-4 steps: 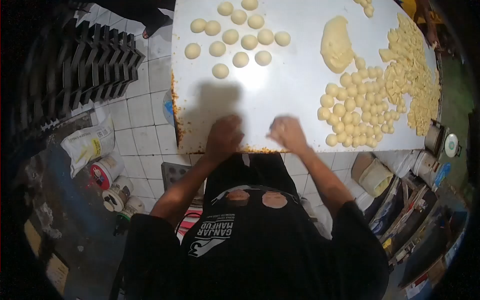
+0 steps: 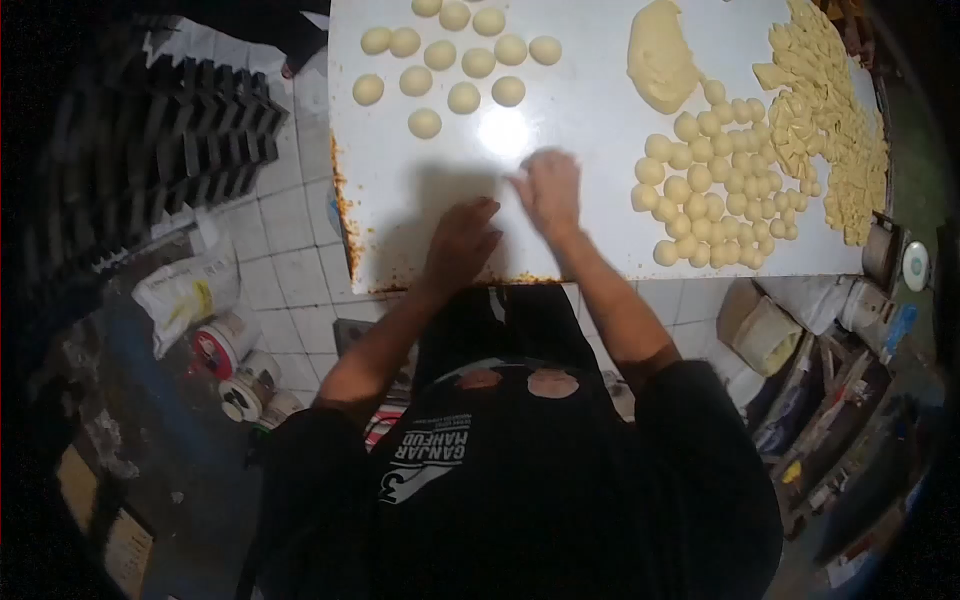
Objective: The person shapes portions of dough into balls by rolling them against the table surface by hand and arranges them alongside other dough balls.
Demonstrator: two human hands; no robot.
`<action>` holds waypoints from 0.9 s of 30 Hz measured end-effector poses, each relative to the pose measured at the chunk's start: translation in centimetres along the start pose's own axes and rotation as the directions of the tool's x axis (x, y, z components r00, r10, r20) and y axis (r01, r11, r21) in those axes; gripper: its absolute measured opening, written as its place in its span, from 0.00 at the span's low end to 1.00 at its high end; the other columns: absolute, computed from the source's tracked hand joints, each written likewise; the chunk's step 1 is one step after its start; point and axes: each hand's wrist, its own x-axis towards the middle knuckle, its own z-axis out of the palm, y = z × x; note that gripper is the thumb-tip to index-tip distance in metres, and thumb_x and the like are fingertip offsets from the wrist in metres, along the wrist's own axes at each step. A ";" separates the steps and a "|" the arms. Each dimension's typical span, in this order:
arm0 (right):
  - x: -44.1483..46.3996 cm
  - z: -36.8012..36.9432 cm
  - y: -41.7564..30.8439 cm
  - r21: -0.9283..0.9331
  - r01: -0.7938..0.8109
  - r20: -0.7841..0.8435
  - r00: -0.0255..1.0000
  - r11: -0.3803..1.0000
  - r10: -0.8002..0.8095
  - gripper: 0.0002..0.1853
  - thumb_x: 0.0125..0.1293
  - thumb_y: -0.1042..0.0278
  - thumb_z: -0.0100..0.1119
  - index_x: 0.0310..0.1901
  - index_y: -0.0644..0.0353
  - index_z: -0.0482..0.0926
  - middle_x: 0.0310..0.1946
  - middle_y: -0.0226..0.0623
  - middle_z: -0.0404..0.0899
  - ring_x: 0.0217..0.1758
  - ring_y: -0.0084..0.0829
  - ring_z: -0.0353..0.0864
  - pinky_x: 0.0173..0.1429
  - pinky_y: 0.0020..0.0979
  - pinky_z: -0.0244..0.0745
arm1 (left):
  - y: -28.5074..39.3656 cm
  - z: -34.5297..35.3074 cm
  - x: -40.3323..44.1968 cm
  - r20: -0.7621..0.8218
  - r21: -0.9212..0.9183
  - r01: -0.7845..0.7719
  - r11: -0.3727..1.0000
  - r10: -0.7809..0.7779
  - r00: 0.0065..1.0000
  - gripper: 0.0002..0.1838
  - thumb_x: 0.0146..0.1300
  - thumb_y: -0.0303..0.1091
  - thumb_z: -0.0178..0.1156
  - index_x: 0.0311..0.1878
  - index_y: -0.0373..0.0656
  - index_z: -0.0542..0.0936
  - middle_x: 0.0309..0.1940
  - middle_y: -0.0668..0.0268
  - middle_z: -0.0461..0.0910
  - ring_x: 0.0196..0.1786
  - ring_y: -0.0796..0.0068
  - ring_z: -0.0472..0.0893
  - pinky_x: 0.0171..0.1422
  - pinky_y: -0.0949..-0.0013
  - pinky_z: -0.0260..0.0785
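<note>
My left hand (image 2: 465,242) is low over the near part of the white tabletop (image 2: 590,215), its fingers apart and nothing visible between them. To its right and farther from me, my right hand (image 2: 551,190) is curled palm down at the table surface; anything under its fingers is hidden. Beyond my hands lie several spaced, round dough balls (image 2: 424,123). On the right, smaller dough balls (image 2: 699,178) sit packed together. Behind these are a smooth dough lump (image 2: 661,60) and a wide spread of flat dough pieces (image 2: 815,105).
Dark stacked racks (image 2: 205,130) stand at the left. A white sack (image 2: 190,290) and buckets (image 2: 222,345) are on the floor below them. More containers and an open sack (image 2: 770,335) are at the lower right. Part of a person in dark clothing (image 2: 265,25) shows at the upper left.
Both hands have moved away from the table's near edge, the right one farther and slightly left. The view has shifted, so the table and dough appear higher.
</note>
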 end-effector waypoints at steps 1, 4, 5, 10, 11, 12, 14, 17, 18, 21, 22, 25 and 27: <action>-2.2 0.5 -1.1 -0.019 0.006 0.062 0.998 1.000 -0.004 0.16 0.64 0.54 0.77 0.42 0.55 0.81 0.45 0.43 0.79 0.51 0.48 0.77 0.54 0.50 0.71 | 0.6 -0.3 0.9 -0.030 -0.020 0.006 1.000 -0.007 1.000 0.26 0.70 0.31 0.69 0.70 0.38 0.79 0.66 0.46 0.80 0.69 0.41 0.78 0.75 0.46 0.71; -4.6 -2.0 4.0 0.102 0.158 -0.018 0.988 0.982 -0.157 0.15 0.67 0.57 0.74 0.39 0.57 0.79 0.43 0.45 0.78 0.50 0.51 0.75 0.53 0.49 0.70 | -0.9 -0.5 -0.7 -0.053 0.020 0.004 1.000 -0.003 0.999 0.27 0.67 0.28 0.71 0.69 0.39 0.79 0.66 0.48 0.81 0.68 0.41 0.79 0.74 0.46 0.71; -5.2 -1.9 5.6 0.074 0.149 0.063 0.986 0.986 -0.154 0.15 0.66 0.57 0.75 0.38 0.57 0.79 0.44 0.44 0.79 0.51 0.51 0.76 0.53 0.48 0.70 | -1.3 -0.4 -1.6 -0.049 0.028 0.015 0.999 -0.014 0.999 0.28 0.65 0.28 0.72 0.68 0.39 0.79 0.65 0.48 0.81 0.67 0.41 0.79 0.74 0.45 0.70; -2.0 -0.6 0.2 -0.127 -0.086 0.304 0.945 0.988 0.121 0.15 0.64 0.56 0.74 0.40 0.58 0.82 0.43 0.46 0.82 0.50 0.51 0.83 0.51 0.49 0.79 | -1.4 0.8 -1.6 -0.012 0.234 0.008 0.972 -0.006 1.000 0.32 0.60 0.26 0.75 0.69 0.41 0.78 0.67 0.51 0.78 0.70 0.47 0.76 0.74 0.46 0.68; -3.7 -1.6 0.3 -0.141 -0.111 0.281 0.948 0.984 0.147 0.15 0.64 0.56 0.74 0.40 0.58 0.82 0.43 0.46 0.82 0.50 0.51 0.83 0.51 0.49 0.79 | -1.8 0.4 -1.6 0.005 0.227 -0.026 0.973 0.026 1.000 0.32 0.60 0.26 0.75 0.69 0.41 0.78 0.67 0.51 0.78 0.70 0.47 0.76 0.74 0.46 0.68; -5.8 -2.8 1.7 0.018 -0.079 0.077 0.994 0.997 0.077 0.16 0.65 0.57 0.73 0.44 0.60 0.83 0.48 0.49 0.82 0.53 0.54 0.82 0.55 0.52 0.78 | -2.2 0.2 -1.6 -0.003 0.209 -0.055 0.976 0.057 0.998 0.33 0.60 0.27 0.75 0.70 0.43 0.77 0.67 0.52 0.78 0.69 0.47 0.76 0.73 0.46 0.68; -5.4 -3.8 3.4 0.258 -0.199 -0.017 0.977 0.945 0.211 0.22 0.70 0.57 0.69 0.58 0.64 0.82 0.56 0.55 0.82 0.60 0.59 0.81 0.67 0.53 0.77 | -2.2 0.7 -1.4 -0.028 0.183 -0.039 0.982 0.044 0.999 0.31 0.63 0.30 0.75 0.70 0.43 0.78 0.67 0.52 0.77 0.68 0.46 0.77 0.73 0.45 0.68; 5.4 -7.9 0.8 0.351 -0.029 -0.342 0.926 0.936 0.157 0.20 0.70 0.66 0.69 0.57 0.68 0.79 0.54 0.54 0.80 0.59 0.57 0.80 0.64 0.50 0.78 | -2.6 1.0 -1.0 0.007 0.188 -0.049 0.981 0.049 0.999 0.27 0.66 0.31 0.74 0.67 0.41 0.79 0.67 0.52 0.77 0.69 0.45 0.76 0.74 0.45 0.67; 8.8 -9.9 -0.4 0.575 -0.101 -0.245 0.925 0.812 0.289 0.20 0.70 0.64 0.70 0.57 0.67 0.79 0.53 0.51 0.80 0.59 0.55 0.80 0.63 0.49 0.77 | -2.5 0.9 -0.7 0.048 0.197 -0.043 0.979 0.034 0.998 0.23 0.69 0.30 0.71 0.65 0.39 0.80 0.66 0.49 0.79 0.69 0.43 0.77 0.74 0.45 0.69; 9.0 -5.4 1.9 0.337 -0.176 -0.333 0.896 0.925 0.293 0.20 0.69 0.62 0.73 0.57 0.63 0.81 0.53 0.46 0.82 0.56 0.53 0.82 0.62 0.49 0.79 | -0.8 0.8 3.2 0.022 -0.083 -0.112 0.990 0.114 0.993 0.19 0.72 0.28 0.69 0.64 0.38 0.81 0.61 0.47 0.82 0.65 0.40 0.80 0.71 0.45 0.73; 6.5 -5.7 1.8 0.273 -0.167 -0.448 0.850 0.947 0.279 0.19 0.68 0.63 0.75 0.55 0.62 0.82 0.53 0.45 0.82 0.55 0.52 0.82 0.60 0.48 0.80 | 0.0 1.2 5.2 0.045 -0.084 -0.169 0.982 0.173 0.984 0.18 0.72 0.27 0.68 0.63 0.38 0.81 0.57 0.48 0.84 0.61 0.40 0.82 0.68 0.47 0.76; -5.5 -7.8 2.7 0.451 -0.329 -0.459 0.712 0.830 0.532 0.16 0.66 0.65 0.76 0.51 0.60 0.83 0.53 0.43 0.84 0.52 0.49 0.83 0.56 0.44 0.83 | 4.4 6.0 11.2 0.098 -0.111 -0.278 0.954 0.289 0.952 0.17 0.70 0.28 0.70 0.59 0.40 0.82 0.56 0.53 0.84 0.60 0.47 0.84 0.66 0.49 0.78; -12.1 -14.5 3.5 -0.085 -0.472 -0.279 0.857 0.878 0.434 0.14 0.69 0.66 0.73 0.53 0.58 0.83 0.53 0.43 0.84 0.51 0.48 0.84 0.56 0.44 0.84 | 8.6 10.7 15.0 0.169 -0.071 -0.374 0.925 0.380 0.909 0.15 0.70 0.30 0.70 0.57 0.42 0.83 0.56 0.54 0.84 0.58 0.48 0.85 0.63 0.49 0.79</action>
